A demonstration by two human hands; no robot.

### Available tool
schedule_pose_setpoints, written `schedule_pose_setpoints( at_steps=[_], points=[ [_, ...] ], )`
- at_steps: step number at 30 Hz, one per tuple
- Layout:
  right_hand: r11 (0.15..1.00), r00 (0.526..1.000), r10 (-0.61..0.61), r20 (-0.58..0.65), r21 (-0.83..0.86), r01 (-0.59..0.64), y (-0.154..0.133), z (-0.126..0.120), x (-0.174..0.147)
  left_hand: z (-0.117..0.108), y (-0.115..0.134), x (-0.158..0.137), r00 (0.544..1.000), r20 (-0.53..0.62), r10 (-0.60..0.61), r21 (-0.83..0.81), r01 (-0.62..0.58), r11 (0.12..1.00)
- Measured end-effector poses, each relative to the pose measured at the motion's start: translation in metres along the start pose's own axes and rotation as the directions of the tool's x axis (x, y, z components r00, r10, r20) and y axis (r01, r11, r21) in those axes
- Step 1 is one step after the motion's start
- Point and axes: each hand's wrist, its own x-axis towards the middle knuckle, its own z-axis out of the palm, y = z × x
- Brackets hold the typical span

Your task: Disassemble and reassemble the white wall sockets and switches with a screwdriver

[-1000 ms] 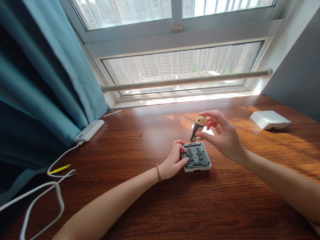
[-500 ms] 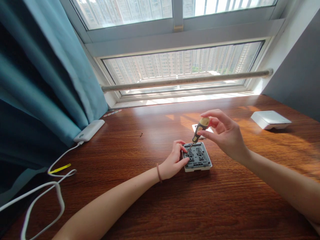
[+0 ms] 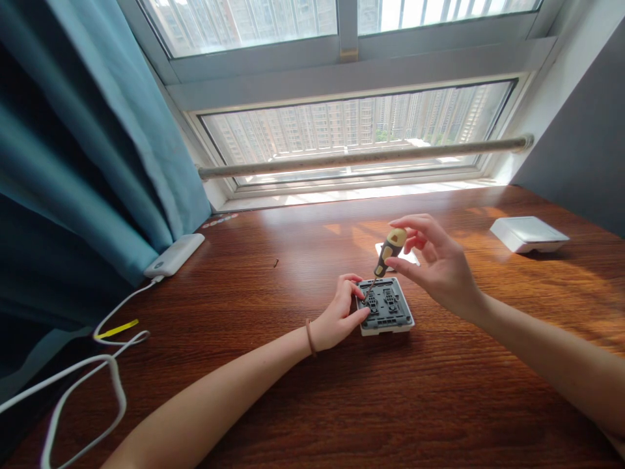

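Observation:
A square wall switch [image 3: 390,311] with a dark grey inner frame and white base lies on the wooden table. My left hand [image 3: 340,316] grips its left edge, fingers at the upper left corner and thumb on the near side. In my right hand [image 3: 434,260] is a yellow and black screwdriver [image 3: 388,253], pinched at the handle between thumb and fingers. Its shaft slants down to the left, the tip at the left side of the switch by my left fingers. Whether a screw sits under the tip is too small to tell. Behind the screwdriver lies a white plate [image 3: 413,258], partly hidden.
A small screw [image 3: 276,263] lies on the table [image 3: 234,286] left of the switch. At the right stands a white box-like piece [image 3: 530,234]. A white power bank [image 3: 176,255] with a white cable [image 3: 120,299] lies by the blue curtain [image 3: 161,150]. A window and rail are behind.
The screwdriver's handle has shifted very slightly left in my right fingers. My left hand and the switch have stayed in place.

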Motion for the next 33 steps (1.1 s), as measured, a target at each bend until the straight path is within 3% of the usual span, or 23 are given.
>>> schedule_pose_setpoints(
  at_steps=[4,11,19,27,33],
  points=[
    [0.999,1.0,-0.001,-0.022,-0.036,0.0,0.0014,0.0,-0.0004,-0.0007,0.0007,-0.0003,1.0,0.005,-0.009,-0.006,0.009,1.0],
    [0.992,0.995,-0.016,0.096,0.13,0.004,-0.0009,0.0007,-0.0032,-0.0007,0.0001,-0.0001,1.0,0.007,-0.016,0.005,0.016,1.0],
    [1.0,1.0,0.021,-0.008,0.009,-0.021,0.0038,0.0015,-0.002,-0.0009,0.0012,-0.0004,1.0,0.012,-0.021,0.0,0.021,1.0],
    [0.985,0.993,-0.026,0.119,0.17,0.005,-0.0024,0.0004,-0.0033,0.0001,-0.0004,-0.0009,1.0,0.005,0.002,0.043,-0.002,0.999],
    [1.0,0.999,-0.001,0.033,0.024,0.0,-0.0007,-0.0001,-0.002,-0.0007,0.0008,-0.0017,1.0,0.012,0.021,0.073,-0.021,0.997]
  ],
)
